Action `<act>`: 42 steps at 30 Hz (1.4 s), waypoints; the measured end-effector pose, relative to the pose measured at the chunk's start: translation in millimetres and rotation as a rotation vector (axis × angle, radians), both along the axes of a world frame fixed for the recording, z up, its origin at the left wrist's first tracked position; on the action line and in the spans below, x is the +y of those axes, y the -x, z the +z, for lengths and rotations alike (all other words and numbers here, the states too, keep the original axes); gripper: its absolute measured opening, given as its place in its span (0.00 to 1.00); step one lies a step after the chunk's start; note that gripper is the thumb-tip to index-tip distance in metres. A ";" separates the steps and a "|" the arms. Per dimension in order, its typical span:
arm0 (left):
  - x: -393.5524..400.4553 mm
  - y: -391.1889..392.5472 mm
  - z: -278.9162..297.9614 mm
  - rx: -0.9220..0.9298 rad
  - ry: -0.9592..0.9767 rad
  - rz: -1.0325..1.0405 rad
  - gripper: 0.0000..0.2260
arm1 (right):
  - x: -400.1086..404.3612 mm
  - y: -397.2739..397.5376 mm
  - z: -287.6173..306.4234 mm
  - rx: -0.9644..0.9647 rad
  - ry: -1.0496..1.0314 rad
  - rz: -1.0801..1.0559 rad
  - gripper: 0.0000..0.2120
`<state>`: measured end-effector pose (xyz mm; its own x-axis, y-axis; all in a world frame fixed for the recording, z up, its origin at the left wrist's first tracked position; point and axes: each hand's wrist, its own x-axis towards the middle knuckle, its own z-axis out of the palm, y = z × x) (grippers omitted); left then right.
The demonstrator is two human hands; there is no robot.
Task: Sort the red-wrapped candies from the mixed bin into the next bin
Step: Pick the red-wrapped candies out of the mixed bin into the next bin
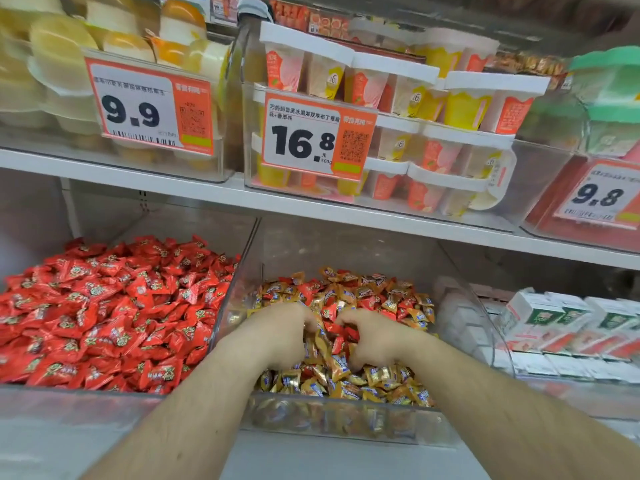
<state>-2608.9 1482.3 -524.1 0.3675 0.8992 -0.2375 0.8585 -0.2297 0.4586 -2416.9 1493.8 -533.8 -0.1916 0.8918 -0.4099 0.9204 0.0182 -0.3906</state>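
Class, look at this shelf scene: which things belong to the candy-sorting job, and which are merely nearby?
Part of the job: mixed bin, red-wrapped candies in it, red candy bin, left hand, right hand.

Merely nearby: pudding cups, price tags, white cartons.

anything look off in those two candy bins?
Yes: red-wrapped candies lie scattered among the gold ones in the mixed bin, though the next bin to its left holds only red. Both hands, left and right, dig in the mixed pile. No spills or damage.
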 end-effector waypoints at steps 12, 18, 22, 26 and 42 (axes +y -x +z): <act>-10.5 -5.1 12.5 0.010 -0.044 -0.022 0.27 | -58.6 -36.6 52.3 0.021 0.054 0.229 0.25; -8.9 -24.7 0.4 0.130 0.018 -0.141 0.25 | -53.0 -50.3 47.1 0.059 -0.149 -0.042 0.16; -1.1 -21.6 -1.3 0.136 0.003 -0.066 0.25 | -49.9 -33.6 37.9 -0.080 -0.079 -0.019 0.19; 0.7 -16.3 1.8 0.146 0.025 -0.012 0.22 | -49.1 -14.2 24.7 -0.263 -0.019 0.075 0.33; -12.3 -27.4 18.0 0.028 0.109 -0.189 0.12 | -64.4 -25.6 35.4 0.363 -0.165 -0.438 0.08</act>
<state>-2581.5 1470.0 -506.1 0.5190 0.7834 -0.3421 0.8176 -0.3382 0.4659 -2391.3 1429.4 -498.3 0.1063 0.9658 -0.2364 0.6637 -0.2460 -0.7064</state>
